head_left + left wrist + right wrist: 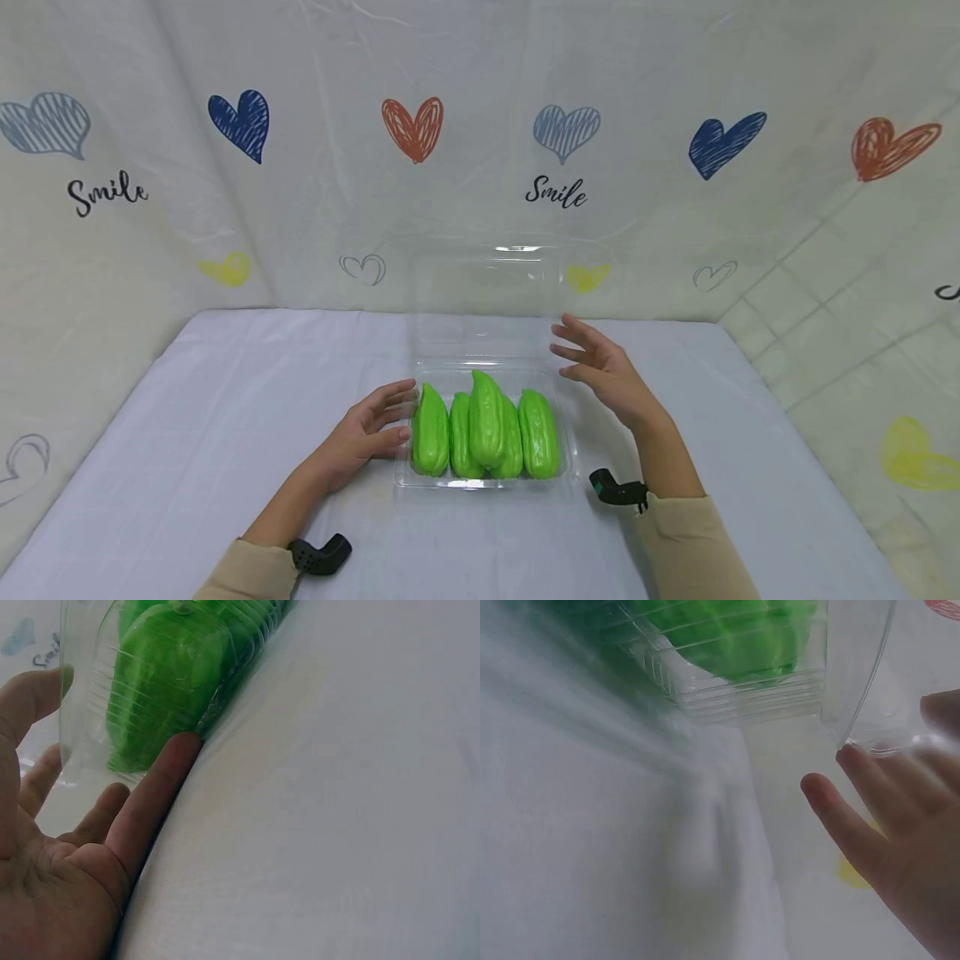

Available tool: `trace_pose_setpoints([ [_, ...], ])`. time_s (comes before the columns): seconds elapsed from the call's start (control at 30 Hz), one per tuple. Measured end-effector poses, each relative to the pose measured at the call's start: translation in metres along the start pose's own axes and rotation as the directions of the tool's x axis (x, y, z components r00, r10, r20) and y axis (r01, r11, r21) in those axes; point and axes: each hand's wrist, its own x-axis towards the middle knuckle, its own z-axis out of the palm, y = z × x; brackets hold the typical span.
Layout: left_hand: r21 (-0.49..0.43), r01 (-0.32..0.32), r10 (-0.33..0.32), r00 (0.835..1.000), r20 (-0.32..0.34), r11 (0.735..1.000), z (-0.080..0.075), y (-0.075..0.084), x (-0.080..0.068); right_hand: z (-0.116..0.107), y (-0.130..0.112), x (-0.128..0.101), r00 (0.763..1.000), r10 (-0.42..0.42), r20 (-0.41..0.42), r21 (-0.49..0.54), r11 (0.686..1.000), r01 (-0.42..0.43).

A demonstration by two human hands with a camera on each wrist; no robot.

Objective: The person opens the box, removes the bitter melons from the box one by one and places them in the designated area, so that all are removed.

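Observation:
A clear plastic hinged box (pixel 567 467) stands on the table with its lid (pixel 480 333) raised at the back. Inside lie several glossy, ridged green vegetables (pixel 487 421) shaped like long peppers, side by side, one on top in the middle. At the box's left side is my left hand (pixel 367 425), fingers extended. In the left wrist view its thumb (pixel 37 694) meets the clear rim and one finger reaches along the box's lower wall. My right hand (pixel 600 367) is raised at the right, fingers loosely spread, fingertips close to the lid's right edge.
White cloth covers the table (pixel 262 400). Behind it hangs a pale curtain (pixel 480 50) printed with hearts and "Smile". Each wrist wears a black camera, such as the left one (pixel 321 556), at a beige sleeve (pixel 251 575).

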Motion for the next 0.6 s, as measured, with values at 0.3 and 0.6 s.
trace_pose_setpoints([
  [0.3, 0.011, -0.01, 0.01, 1.0, 0.001, 1.0, 0.0, 0.0, -0.001, -0.001, 0.011, 0.0, 0.993, 0.112, 0.038, -0.062, 0.992, -0.11],
  [0.6, 0.02, -0.014, 0.014, 1.0, 0.002, 1.0, 0.0, 0.0, -0.002, 0.0, 0.02, 0.001, 0.983, 0.169, 0.065, -0.087, 0.983, -0.164],
])
